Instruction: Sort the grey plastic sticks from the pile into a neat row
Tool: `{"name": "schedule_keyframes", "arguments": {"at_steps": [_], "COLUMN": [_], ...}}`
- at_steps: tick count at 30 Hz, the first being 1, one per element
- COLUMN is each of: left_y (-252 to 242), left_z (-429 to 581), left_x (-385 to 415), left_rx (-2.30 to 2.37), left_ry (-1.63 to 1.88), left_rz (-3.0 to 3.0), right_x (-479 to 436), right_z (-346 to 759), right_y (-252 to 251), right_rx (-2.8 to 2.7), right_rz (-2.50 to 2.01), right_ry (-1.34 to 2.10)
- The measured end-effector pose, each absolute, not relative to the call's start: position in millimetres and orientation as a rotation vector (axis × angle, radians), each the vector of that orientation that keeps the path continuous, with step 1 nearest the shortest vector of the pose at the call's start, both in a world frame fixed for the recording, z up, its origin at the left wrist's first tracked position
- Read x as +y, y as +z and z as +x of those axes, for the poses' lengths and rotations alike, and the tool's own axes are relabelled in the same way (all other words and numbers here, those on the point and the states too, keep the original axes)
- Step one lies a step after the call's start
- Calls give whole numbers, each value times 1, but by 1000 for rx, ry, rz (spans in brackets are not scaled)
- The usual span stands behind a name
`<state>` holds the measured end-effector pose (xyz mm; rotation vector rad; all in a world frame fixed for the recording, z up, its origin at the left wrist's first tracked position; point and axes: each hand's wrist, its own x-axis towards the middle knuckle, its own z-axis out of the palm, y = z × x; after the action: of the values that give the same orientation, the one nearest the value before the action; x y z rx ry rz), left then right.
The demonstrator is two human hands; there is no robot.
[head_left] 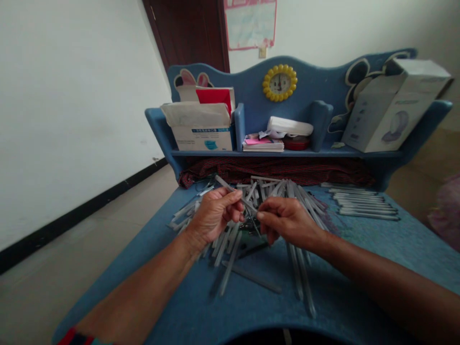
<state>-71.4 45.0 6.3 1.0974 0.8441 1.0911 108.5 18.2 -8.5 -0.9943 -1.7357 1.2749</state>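
A slim, translucent pen barrel (225,183) slants between my hands above the table. My left hand (214,213) is closed around its middle, thumb on top. My right hand (287,220) pinches the lower right end, and its fingertips hide the tip. A thin rod (256,226), perhaps a refill, hangs down close to the right fingers; whether it is held is unclear. Beneath both hands a loose heap of similar clear pen barrels (232,261) spreads over the table. Small dark pieces (247,225) lie among them, too blurred to name.
On the blue table (172,306), a row of finished-looking pens (364,203) lies at the right. A single barrel (253,278) lies nearer me. The back shelf (215,154) holds a mask box (201,136), papers (264,146) and a white carton (391,110). Dark checked cloth (280,168) lies below it.
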Motion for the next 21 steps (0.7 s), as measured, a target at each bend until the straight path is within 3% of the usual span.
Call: {"name": "schedule_keyframes", "arguments": {"at_steps": [3, 5, 15, 21], "left_y": [12, 16, 10, 10], "left_z": [-73, -74, -68, -65], "left_x": [44, 44, 42, 41], "left_rx": [863, 909, 973, 974], "left_ry": [1034, 1006, 675, 602], "left_rz": [1093, 1078, 1047, 1218], "right_x": [15, 14, 5, -6], "right_z": [112, 117, 119, 130], "right_y": [-1, 4, 12, 22], "right_rx": [-1913, -2012, -2584, -2556], "right_rz": [-875, -811, -641, -772], "right_ry": [1286, 1120, -529, -731]}}
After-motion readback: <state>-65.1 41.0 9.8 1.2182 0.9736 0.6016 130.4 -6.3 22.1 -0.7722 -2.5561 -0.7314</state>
